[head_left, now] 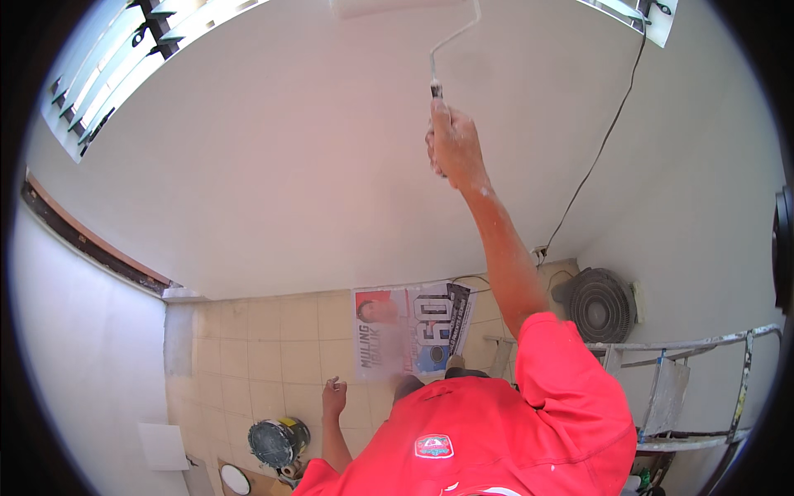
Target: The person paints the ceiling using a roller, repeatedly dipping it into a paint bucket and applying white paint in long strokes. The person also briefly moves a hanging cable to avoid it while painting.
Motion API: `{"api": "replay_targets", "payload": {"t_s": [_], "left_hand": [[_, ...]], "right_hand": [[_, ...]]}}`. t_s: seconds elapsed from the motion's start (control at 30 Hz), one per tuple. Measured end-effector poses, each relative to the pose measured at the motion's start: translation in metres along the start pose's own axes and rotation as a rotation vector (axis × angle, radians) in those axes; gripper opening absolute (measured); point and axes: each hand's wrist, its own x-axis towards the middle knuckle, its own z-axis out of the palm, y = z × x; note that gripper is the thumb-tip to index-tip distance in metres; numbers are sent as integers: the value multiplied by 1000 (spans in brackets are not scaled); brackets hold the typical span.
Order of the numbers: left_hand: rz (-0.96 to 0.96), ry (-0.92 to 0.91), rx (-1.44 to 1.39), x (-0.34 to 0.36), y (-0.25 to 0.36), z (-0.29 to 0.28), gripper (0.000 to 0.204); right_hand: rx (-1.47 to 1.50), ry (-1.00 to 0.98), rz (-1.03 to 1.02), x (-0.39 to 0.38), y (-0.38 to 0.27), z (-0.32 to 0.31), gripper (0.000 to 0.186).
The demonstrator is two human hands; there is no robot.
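Observation:
My right hand (453, 145) is raised, wrapped round the dark handle (437, 88) of a paint roller, whose bent metal frame runs up to a pale roller cover (389, 7) against the white wall (289, 149) at the top edge. White paint specks my fingers and forearm. My left hand (334, 395) hangs low over the tiled floor, fingers loosely bent and apart, with nothing visible in it. Just below and left of it stands a paint-smeared bucket (273, 438).
A printed sheet (413, 331) lies under my feet. A standing fan (600, 302) and a metal ladder (740, 388) are at the right. A cable (608, 132) runs down the wall. Louvred windows (116, 74) sit high. A round white lid (236, 479) lies lower left.

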Motion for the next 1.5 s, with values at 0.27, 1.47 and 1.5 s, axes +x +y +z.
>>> {"api": "replay_targets", "payload": {"t_s": [0.27, 1.47, 1.5], "left_hand": [[61, -68, 111, 11, -62, -71, 51], [-45, -220, 228, 33, -136, -175, 46], [-19, -207, 249, 40, -143, -169, 46]], "right_hand": [[-7, 103, 142, -15, 51, 44, 47], [-83, 112, 134, -3, 41, 46, 46], [-86, 97, 137, 1, 39, 49, 46]]}}
